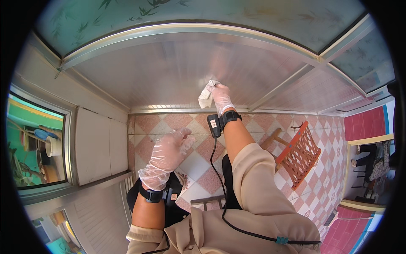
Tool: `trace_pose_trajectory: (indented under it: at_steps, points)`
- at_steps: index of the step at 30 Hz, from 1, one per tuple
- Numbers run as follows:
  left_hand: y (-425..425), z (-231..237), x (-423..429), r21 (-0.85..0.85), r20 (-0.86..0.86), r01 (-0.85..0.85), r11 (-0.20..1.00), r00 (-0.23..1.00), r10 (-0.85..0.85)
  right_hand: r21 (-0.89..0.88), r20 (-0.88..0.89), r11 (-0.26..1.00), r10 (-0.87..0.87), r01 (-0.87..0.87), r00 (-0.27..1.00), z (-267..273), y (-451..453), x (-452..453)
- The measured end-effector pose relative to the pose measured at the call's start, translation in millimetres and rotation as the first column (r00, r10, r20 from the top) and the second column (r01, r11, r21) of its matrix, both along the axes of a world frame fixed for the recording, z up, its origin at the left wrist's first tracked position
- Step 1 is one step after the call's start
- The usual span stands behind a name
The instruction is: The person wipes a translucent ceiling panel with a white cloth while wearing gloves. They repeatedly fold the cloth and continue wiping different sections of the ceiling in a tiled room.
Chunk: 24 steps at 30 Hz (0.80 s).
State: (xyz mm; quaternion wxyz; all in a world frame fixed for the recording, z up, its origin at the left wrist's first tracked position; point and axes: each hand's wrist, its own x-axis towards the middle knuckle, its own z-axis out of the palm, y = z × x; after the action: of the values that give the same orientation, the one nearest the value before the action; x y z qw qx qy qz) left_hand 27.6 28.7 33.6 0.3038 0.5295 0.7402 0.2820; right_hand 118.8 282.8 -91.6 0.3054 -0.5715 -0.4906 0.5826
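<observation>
My right hand (pixel 221 94), in a clear plastic glove, grips a crumpled white cloth (pixel 206 96). The cloth rests against the lower metal panel (pixel 152 73) of a partition, a little above its bottom rail. Above that panel runs an aluminium crossbar (pixel 196 29), with frosted glass (pixel 190 11) printed with bamboo leaves over it. My left hand (pixel 169 147), gloved the same way, hangs over the tiled floor with its fingers loosely curved and apart, holding nothing. Each wrist carries a black strapped device, and a black cable leads from the right one.
A wooden chair with an orange lattice part (pixel 299 155) stands on the checkered tile floor (pixel 196 163) to my right. At left is a window (pixel 38 139) beside a pale wall panel (pixel 95 146). Through a doorway at far right, a person (pixel 368 158) is partly visible.
</observation>
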Motion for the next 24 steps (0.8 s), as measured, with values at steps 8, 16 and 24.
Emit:
trace_pose_trajectory:
  at_steps: [8, 16, 24]
  points:
    - [4, -3, 8, 0.036, 0.004, 0.020, 0.999, 1.000, -0.020, -0.009, -0.459, 0.983, -0.168, 0.184, 0.873, 58, -8, -4]
    - [10, -7, 13, 0.067, -0.005, 0.035, 0.997, 0.999, -0.035, -0.044, -0.761, 0.852, -0.367, 0.522, 0.535, 130, 12, 41]
    - [16, -8, 19, -0.009, -0.009, 0.059, 0.998, 0.998, -0.059, 0.180, -0.581, 0.859, -0.301, 0.480, 0.756, 111, 19, 45]
